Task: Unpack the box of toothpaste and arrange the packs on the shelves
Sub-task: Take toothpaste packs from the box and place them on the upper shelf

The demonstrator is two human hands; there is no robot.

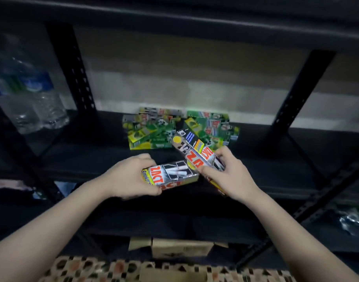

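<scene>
My left hand [126,178] grips a silver toothpaste pack with red lettering [174,175], held flat over the front edge of the black shelf [82,159]. My right hand [225,174] grips another silver and red pack [194,151], tilted with its far end pointing up and left toward the back. The two packs nearly touch at the middle. Behind them, at the back of the shelf, lie two heaps of green and yellow toothpaste packs, one on the left [148,129] and one on the right [211,125].
Clear plastic water bottles [38,104] stand on the shelf at the left, past a black upright post [72,68]. Another post [296,94] slants at the right. A cardboard box [178,248] sits low at the bottom, below a patterned cloth [113,269].
</scene>
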